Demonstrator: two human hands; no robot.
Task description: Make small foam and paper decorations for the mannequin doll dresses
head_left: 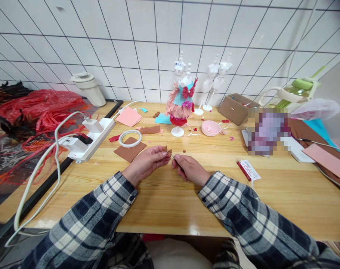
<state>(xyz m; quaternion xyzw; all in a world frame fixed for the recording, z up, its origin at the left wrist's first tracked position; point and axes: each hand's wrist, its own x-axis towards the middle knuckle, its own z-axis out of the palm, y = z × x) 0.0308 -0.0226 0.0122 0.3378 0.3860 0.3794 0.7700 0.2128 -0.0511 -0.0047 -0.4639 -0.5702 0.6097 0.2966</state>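
Brown crinkled paper in a small piece [169,150] sits above the pale wooden surface [170,209], the left hand's [154,160] grip clamped on it between thumb and fingers. The right hand's [191,169] grip is closed around a slim metal tool [173,156], its tip at the paper. Near the left hand, a white ring-shaped tape roll [121,139] overlaps a square brown paper sheet [127,152]. Beyond stands a white-based doll figure in a blue-and-pink ruffled dress [186,99].

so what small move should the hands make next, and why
Probably steady the left hand and, with the right hand, gently press the slim tool to the small brown piece: the left pinches the piece, and the tool's tip points at it, though contact is too small to tell.
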